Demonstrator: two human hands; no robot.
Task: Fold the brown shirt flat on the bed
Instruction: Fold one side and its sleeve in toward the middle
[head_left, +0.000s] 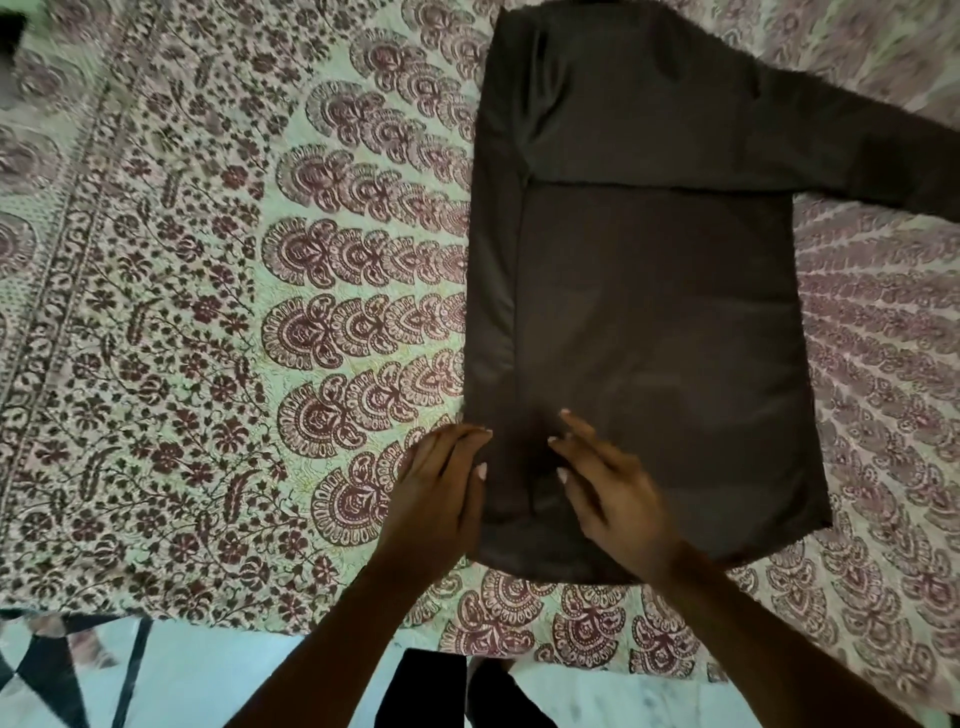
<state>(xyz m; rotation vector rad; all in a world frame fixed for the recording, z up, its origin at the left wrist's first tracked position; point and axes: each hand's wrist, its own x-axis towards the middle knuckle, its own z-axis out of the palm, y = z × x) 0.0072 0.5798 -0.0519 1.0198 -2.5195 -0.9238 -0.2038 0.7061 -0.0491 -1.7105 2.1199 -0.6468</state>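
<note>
The left hand (441, 488) and right hand (613, 493) rest flat, fingers straight and gripping nothing, on the dark brown cloth shirt (649, 312) lying beneath them on the floral bedspread (208, 312), where uneven sliding could bunch the folded strip (493, 312).

shirt (649, 312) flat on bed (208, 312), right of centre | sleeve (857, 156) out rightward at far end | left hand (436, 493) at shirt's near-left edge — right hand (613, 493) just beside, on cloth | floor (208, 686) nearest

Left hand (434, 493) flat, fingers together, right hand (613, 493) flat, fingers spread, both forearms extended forward
</note>
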